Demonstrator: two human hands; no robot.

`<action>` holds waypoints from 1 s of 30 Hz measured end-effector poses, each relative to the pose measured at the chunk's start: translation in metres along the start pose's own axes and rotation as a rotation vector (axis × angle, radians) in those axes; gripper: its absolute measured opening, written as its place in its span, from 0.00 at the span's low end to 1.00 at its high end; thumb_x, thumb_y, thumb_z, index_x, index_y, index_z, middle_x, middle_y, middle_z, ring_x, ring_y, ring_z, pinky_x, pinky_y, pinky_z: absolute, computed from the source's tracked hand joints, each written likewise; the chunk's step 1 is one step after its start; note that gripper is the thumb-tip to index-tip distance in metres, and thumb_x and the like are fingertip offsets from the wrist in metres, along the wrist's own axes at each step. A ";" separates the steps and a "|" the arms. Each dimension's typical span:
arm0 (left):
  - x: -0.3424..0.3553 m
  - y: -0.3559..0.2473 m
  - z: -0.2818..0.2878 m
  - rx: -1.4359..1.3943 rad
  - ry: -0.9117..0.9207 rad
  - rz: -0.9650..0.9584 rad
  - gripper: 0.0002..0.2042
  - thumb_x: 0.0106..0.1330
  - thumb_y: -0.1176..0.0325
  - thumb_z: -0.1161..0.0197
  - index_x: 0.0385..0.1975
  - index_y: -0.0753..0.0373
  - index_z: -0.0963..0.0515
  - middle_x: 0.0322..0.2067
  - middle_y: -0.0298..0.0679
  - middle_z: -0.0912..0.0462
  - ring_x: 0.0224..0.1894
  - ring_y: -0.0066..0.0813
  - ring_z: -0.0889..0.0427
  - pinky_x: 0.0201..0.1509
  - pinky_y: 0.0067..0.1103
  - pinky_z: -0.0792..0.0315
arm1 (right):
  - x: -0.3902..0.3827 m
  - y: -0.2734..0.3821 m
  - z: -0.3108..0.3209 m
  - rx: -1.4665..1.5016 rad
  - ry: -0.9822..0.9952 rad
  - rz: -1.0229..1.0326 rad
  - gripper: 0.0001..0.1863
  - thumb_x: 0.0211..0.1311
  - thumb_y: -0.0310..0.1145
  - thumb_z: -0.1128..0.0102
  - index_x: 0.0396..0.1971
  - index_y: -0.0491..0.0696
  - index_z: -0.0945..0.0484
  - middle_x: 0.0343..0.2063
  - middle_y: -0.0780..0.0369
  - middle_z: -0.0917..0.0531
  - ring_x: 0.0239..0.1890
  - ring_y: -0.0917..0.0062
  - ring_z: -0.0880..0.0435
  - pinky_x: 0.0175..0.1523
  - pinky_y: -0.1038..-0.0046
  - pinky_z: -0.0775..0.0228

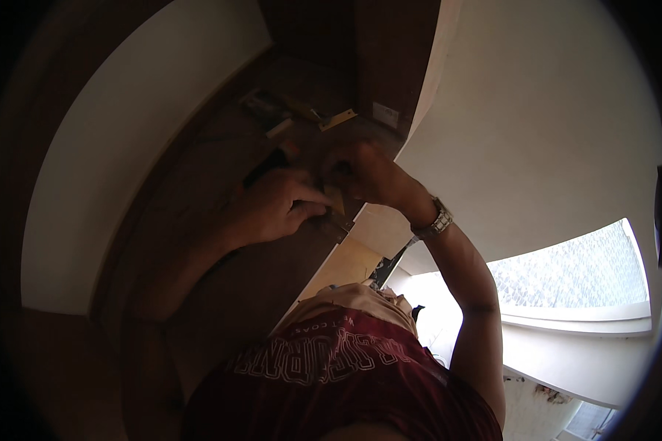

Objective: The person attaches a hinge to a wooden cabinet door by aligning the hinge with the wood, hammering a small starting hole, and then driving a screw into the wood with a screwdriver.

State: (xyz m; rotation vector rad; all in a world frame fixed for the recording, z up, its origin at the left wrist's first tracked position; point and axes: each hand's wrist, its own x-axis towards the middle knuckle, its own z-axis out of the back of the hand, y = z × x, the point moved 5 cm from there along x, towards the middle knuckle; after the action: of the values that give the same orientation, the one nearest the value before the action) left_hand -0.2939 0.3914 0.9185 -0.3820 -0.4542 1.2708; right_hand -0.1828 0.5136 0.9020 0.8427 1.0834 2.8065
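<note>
Head view: my left hand (276,209) has its thumb and forefinger drawn close together at the near side of a small, flat, pale yellowish piece (335,198), which lies between my two hands and serves as my landmark. I cannot tell whether those two fingertips pinch it or only rest against its edge. My right hand (371,173) is curled just beyond and beside it, the fingers bent inward, but shadow and blur hide whether they grip anything. A silver metal-link wristwatch (440,219) circles that wrist, farther out from the piece.

Just on my side of the piece, a small, dull, metallic-looking fitting (343,229) sits by the pale rim of a dark brown, wooden-looking board (261,287), which spreads toward me. Past the piece, above my left hand, is a black object with an orange-brown end (266,167), its kind unclear. Well beyond the piece lie a short pale yellow strip (279,128) and a longer yellow flat strip (338,120).

I judge that a loose fingertip hold could let the piece slip over that nearby rim, while the dimness could make me misalign it or catch a finger
</note>
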 end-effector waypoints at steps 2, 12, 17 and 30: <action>-0.001 -0.001 -0.002 -0.010 0.017 0.036 0.17 0.56 0.74 0.28 0.47 0.58 0.15 0.45 0.42 0.21 0.48 0.38 0.20 0.52 0.29 0.25 | -0.001 0.001 -0.001 -0.024 -0.027 -0.017 0.09 0.52 0.21 0.36 0.35 0.42 0.16 0.32 0.53 0.14 0.36 0.61 0.12 0.43 0.67 0.22; 0.005 -0.023 -0.005 -0.066 0.054 -0.127 0.13 0.55 0.74 0.27 0.41 0.60 0.17 0.42 0.38 0.22 0.50 0.35 0.20 0.55 0.29 0.25 | -0.002 0.004 0.001 -0.040 -0.043 -0.006 0.10 0.52 0.21 0.36 0.36 0.42 0.17 0.33 0.51 0.14 0.36 0.57 0.13 0.41 0.65 0.22; 0.003 -0.010 -0.013 -0.206 0.031 -0.095 0.11 0.56 0.78 0.29 0.39 0.61 0.17 0.42 0.38 0.24 0.48 0.36 0.20 0.52 0.28 0.25 | 0.000 0.005 0.000 -0.037 0.010 0.008 0.13 0.50 0.21 0.36 0.39 0.42 0.17 0.34 0.50 0.14 0.37 0.56 0.13 0.42 0.65 0.22; -0.004 -0.020 -0.007 -0.011 -0.099 -0.134 0.14 0.55 0.73 0.27 0.42 0.62 0.17 0.43 0.42 0.20 0.46 0.40 0.18 0.51 0.31 0.24 | -0.001 0.004 0.001 -0.001 -0.033 -0.078 0.11 0.51 0.19 0.37 0.37 0.40 0.17 0.32 0.50 0.14 0.37 0.55 0.13 0.42 0.64 0.22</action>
State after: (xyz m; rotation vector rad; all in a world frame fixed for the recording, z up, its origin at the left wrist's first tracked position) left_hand -0.2749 0.3825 0.9219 -0.2939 -0.5616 1.1603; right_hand -0.1808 0.5111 0.9042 0.8243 1.0850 2.7197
